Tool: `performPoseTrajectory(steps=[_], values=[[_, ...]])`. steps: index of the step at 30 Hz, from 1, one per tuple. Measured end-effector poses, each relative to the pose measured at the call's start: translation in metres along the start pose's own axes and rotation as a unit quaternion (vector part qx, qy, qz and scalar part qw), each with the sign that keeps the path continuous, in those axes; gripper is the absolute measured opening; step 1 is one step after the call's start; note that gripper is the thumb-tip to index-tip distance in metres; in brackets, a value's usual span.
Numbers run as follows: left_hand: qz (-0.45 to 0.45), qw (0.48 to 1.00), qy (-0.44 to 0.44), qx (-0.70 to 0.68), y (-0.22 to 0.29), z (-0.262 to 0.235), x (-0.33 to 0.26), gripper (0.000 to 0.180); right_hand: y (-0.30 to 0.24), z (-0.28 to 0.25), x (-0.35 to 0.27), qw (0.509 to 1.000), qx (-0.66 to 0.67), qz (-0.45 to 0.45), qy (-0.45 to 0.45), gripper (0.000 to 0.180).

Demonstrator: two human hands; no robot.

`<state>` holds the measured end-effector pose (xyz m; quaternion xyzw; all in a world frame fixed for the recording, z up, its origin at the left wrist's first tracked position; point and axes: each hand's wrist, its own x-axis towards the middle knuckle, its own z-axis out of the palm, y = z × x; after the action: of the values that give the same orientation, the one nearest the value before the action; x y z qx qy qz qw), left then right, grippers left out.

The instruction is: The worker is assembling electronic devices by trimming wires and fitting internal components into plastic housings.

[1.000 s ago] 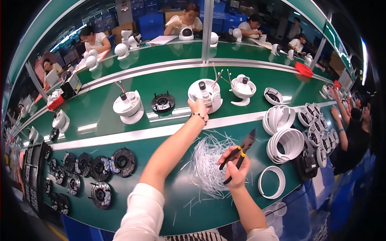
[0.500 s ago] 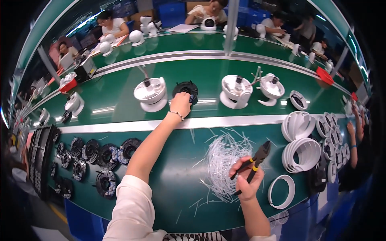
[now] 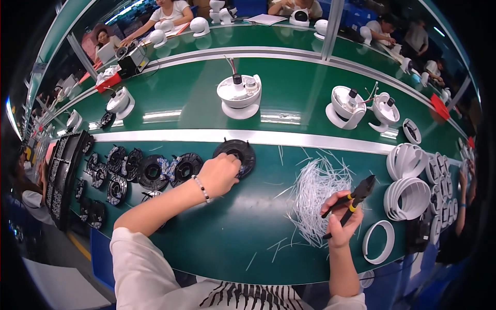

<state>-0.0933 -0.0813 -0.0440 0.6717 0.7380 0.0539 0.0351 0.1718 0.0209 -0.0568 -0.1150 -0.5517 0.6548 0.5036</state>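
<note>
left hand (image 3: 221, 174) has its grip on the black round part (image 3: 235, 154) mid-bench w/ right hand (image 3: 343, 222) clenched round cutters (image 3: 351, 199); imo draw it near flat, clear of white offcuts (image 3: 314, 192).

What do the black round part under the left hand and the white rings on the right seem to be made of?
The black round part under the left hand looks like matte moulded plastic, going by its ribs and dull sheen. The white rings look like smooth, slightly glossy plastic; neither is certain.

Left hand (image 3: 219, 174) outstretched, fingers curled; right hand (image 3: 342, 219) fisted, gripping.
</note>
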Motion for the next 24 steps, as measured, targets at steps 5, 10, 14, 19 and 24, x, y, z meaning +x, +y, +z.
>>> performPoseTrajectory(steps=[5,10,14,19,24], values=[[-0.081,0.979,0.065,-0.177,-0.021,-0.053,0.043,0.049,0.002,-0.006,-0.004,0.999,-0.032,-0.001,0.001,0.039],[-0.319,0.726,0.047,-0.607,-0.119,0.001,0.121,0.072,0.024,-0.006,-0.004,0.998,-0.047,-0.042,-0.017,0.046],[-0.240,0.519,0.141,-0.808,-0.090,0.038,0.165,0.047,0.022,-0.011,0.002,0.995,-0.070,-0.066,-0.005,0.046],[-0.251,0.510,0.207,-0.796,-0.069,0.051,0.203,0.048,0.017,-0.013,0.000,0.994,-0.082,-0.068,-0.011,0.046],[-0.367,0.389,0.369,-0.760,-0.019,0.029,0.231,0.063,0.021,-0.011,0.000,0.990,-0.119,-0.080,-0.015,0.045]])
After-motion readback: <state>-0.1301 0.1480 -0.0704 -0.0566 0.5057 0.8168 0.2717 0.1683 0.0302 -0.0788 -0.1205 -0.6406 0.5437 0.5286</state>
